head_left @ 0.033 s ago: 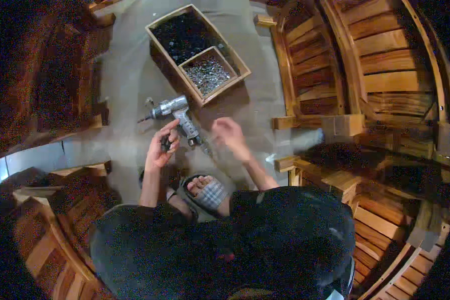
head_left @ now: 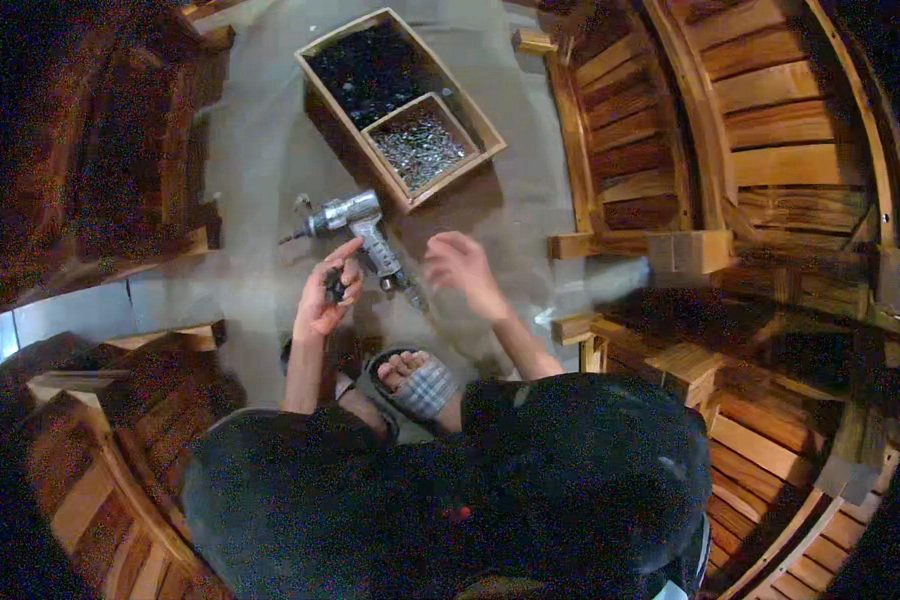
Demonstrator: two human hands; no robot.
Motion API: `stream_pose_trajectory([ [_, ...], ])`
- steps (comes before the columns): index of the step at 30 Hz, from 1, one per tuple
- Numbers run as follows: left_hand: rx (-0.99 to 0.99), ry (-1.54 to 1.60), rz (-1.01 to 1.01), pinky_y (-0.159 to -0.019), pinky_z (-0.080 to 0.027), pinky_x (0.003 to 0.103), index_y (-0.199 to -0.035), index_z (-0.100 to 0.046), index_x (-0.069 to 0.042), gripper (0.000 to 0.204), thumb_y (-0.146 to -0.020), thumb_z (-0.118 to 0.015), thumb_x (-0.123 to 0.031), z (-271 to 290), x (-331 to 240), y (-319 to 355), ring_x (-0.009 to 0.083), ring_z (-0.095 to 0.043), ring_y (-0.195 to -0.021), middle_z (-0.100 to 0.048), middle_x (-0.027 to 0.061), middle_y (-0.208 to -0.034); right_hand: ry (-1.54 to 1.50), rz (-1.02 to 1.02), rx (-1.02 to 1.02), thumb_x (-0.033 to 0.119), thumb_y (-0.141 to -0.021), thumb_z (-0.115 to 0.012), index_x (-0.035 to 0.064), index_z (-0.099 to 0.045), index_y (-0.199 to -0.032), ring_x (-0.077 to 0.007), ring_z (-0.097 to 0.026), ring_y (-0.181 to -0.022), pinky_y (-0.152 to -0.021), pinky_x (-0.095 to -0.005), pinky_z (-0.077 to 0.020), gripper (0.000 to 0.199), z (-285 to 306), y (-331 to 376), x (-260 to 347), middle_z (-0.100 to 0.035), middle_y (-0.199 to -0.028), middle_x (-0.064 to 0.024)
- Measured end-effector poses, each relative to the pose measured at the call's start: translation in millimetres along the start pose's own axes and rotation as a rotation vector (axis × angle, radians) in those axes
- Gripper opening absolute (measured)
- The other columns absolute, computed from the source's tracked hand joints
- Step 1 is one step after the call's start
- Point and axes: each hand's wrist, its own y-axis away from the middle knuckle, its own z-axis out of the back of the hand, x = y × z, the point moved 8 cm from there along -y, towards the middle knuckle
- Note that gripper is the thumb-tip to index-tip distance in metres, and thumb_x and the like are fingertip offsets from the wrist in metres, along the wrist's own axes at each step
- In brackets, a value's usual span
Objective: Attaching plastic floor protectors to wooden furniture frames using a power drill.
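Note:
My left hand (head_left: 317, 308) is curled around a few small black pieces (head_left: 336, 287), too small to name exactly. Its index finger reaches out by the grip of a silver pistol-shaped air drill (head_left: 368, 236), which lies on the floor with its bit toward the left; whether they touch I cannot tell. On the other side of the tool hovers my right hand (head_left: 465, 274), fingers bent and apart, with nothing seen in it. Beyond both hands stands a wooden box (head_left: 343, 132) of dark small pieces (head_left: 365, 72); a smaller compartment in its near corner holds silvery screw-like hardware (head_left: 420, 148).
Slatted wooden furniture parts (head_left: 780, 125) stand along the right, with more wooden slats (head_left: 110, 490) at the lower left. A hose connection (head_left: 415, 297) trails from the drill's grip. My feet in sandals (head_left: 410, 382) are just below the hands.
The right hand's fingers look a little more spread and less blurred. The whole view has shifted very slightly; the left hand keeps its hold on the black pieces.

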Motion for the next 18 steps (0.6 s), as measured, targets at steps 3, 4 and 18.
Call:
stream_pose_trajectory([
  [3,-0.052,0.014,-0.011,-0.045,-0.036,0.023,-0.124,-0.044,0.0,0.044,-0.086,-0.047,-0.02,7.5,4.5,7.9,0.0144,-0.043,-0.051,-0.045,0.0033,-0.063,-0.146,-0.235,0.032,0.049,-0.082,-0.059,0.0028,-0.047,-0.115,-0.0233,-0.065,-0.066,-0.048,-0.0276,-0.0497,0.058,-16.9,-10.0,10.3,-0.061,-0.091,-0.0166],
  [4,-0.094,0.023,-0.008,-0.044,-0.036,0.023,-0.122,-0.044,0.0,0.042,-0.086,-0.047,-0.021,10.0,5.8,10.5,0.0144,-0.043,-0.05,-0.045,0.0033,-0.063,-0.149,-0.238,0.043,0.049,-0.082,-0.059,0.0028,-0.047,-0.115,-0.0233,-0.065,-0.066,-0.048,-0.0276,-0.0497,0.058,-17.3,-20.2,12.1,-0.061,-0.091,-0.0166],
  [18,-0.137,0.307,0.116,-0.043,-0.038,0.025,-0.101,-0.054,-0.004,0.023,-0.081,-0.049,-0.014,51.7,68.9,32.8,0.0156,-0.047,-0.056,-0.051,0.0051,-0.069,0.727,0.44,-0.734,0.031,-0.078,-0.068,-0.0035,-0.061,-0.088,-0.0243,-0.062,-0.063,-0.054,-0.0403,-0.048,0.037,53.3,-99.4,55.8,-0.065,-0.079,-0.017],
])
